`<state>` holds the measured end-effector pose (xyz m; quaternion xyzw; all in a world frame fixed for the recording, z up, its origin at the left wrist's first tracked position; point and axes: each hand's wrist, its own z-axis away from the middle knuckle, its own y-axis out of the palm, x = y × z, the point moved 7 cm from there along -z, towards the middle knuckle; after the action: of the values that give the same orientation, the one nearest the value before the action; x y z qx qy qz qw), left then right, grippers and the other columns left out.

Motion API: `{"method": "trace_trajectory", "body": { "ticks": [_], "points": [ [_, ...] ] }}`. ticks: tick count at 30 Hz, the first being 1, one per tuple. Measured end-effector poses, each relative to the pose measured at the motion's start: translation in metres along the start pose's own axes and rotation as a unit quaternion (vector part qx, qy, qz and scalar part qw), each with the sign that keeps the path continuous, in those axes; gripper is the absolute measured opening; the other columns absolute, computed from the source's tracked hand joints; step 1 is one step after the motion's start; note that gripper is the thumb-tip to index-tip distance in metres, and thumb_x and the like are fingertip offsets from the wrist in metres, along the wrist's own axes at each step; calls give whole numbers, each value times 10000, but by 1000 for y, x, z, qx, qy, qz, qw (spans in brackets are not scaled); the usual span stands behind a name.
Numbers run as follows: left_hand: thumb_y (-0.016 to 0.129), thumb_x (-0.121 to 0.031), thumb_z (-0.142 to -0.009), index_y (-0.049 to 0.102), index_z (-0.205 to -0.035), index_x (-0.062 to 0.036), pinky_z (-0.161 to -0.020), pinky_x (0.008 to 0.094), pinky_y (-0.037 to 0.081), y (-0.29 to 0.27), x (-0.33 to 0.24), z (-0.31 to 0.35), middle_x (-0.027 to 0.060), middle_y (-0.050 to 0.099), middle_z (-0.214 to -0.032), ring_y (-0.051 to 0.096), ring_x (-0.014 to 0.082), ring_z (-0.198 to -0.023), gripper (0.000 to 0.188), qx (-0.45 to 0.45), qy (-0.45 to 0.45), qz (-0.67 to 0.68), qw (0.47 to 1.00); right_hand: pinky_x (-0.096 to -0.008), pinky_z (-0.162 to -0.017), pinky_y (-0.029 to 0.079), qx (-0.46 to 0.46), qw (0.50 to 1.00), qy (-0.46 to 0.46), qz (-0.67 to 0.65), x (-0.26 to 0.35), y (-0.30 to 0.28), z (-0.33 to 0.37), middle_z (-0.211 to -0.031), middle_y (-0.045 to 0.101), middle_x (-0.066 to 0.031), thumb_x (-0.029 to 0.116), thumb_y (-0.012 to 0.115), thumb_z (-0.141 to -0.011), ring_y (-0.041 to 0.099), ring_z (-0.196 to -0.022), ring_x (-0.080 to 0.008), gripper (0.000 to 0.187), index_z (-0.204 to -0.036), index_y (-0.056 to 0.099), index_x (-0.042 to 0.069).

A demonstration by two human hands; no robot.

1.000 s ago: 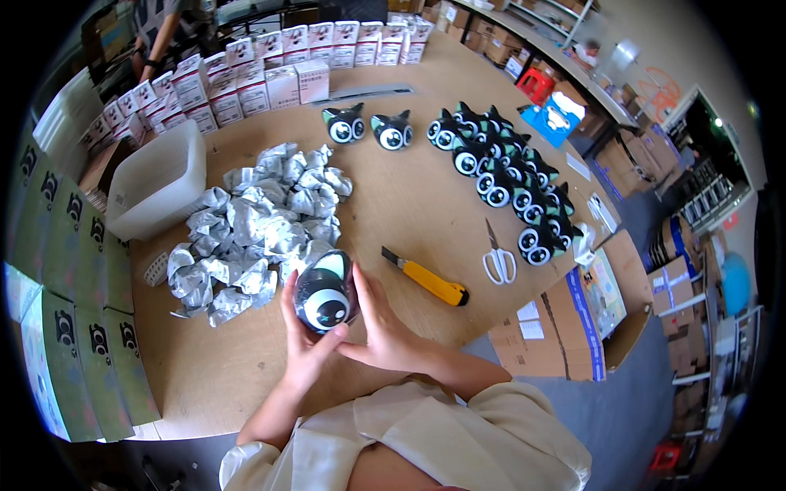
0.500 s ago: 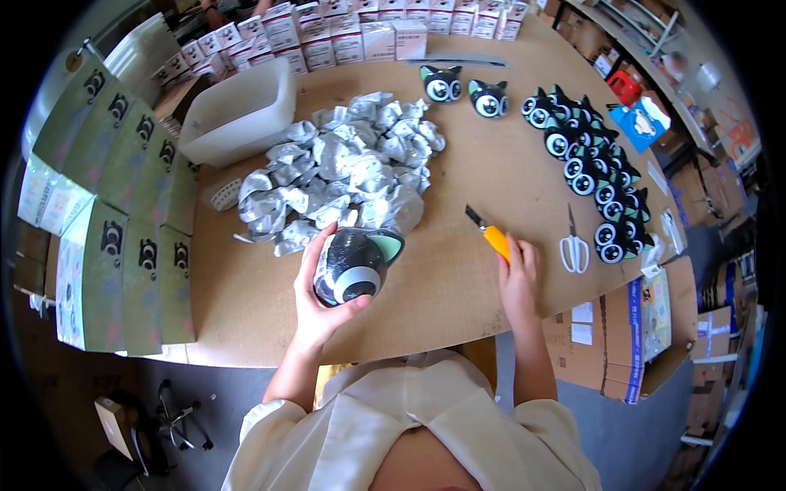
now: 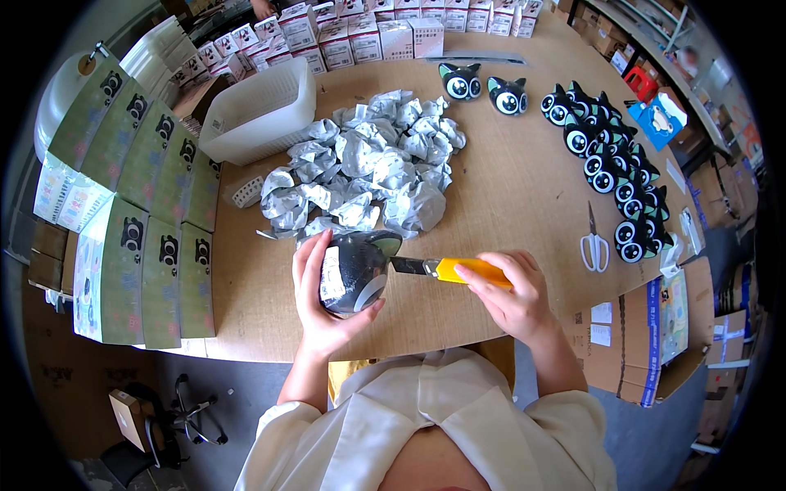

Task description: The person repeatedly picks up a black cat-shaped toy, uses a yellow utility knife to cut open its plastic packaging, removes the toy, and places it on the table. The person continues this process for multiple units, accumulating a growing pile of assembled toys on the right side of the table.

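Note:
Near the table's front edge my left hand (image 3: 318,315) is closed round a black cat head figure (image 3: 360,266). The head is turned, with a white label to the left, part of a big eye low down and a green ear on top; its surface shines like plastic film. My right hand (image 3: 524,301) grips a yellow utility knife (image 3: 458,270), blade extended leftward. The blade's tip reaches the figure's side just below the ear; whether it touches, I cannot tell. Beyond the figure lies a heap of crumpled silver-grey wrapping (image 3: 377,159).
White-handled scissors (image 3: 594,250) lie to the right, beside a cluster of black cat heads (image 3: 602,155). Two more heads (image 3: 461,82) stand at the back. A white plastic bin (image 3: 260,119), green boxes (image 3: 147,245) and small white boxes (image 3: 334,41) edge the table. A cardboard carton (image 3: 634,335) stands at right.
My right hand has lifted the knife off the table and brought it left to the cat head. My left hand has turned the head, so its label now shows.

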<state>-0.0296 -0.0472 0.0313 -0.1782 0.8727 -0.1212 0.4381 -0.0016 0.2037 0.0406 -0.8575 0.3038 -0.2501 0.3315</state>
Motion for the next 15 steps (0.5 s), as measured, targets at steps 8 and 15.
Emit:
{"method": "trace_trajectory", "body": {
  "ticks": [8,15],
  "points": [
    [827,-211,-544,470,-1361,27,-1012,389,403,6,5,0,159,474,-1232,515,273,-1146,923,36,-60,83,994,-327,-757,506,-116,991,9,61,-1,-17,3,-1065,559,-93,15,687,-799,600,-882,-231,398,-1181,689,125],
    [867,-201,-588,363,-1355,-20,-1023,395,417,19,26,12,187,475,-1318,514,272,-1198,935,47,-163,275,946,-349,-809,498,-89,947,268,151,-73,-13,42,-1058,569,-110,69,684,-855,577,-947,-248,385,-1233,652,134]
  ]
}}
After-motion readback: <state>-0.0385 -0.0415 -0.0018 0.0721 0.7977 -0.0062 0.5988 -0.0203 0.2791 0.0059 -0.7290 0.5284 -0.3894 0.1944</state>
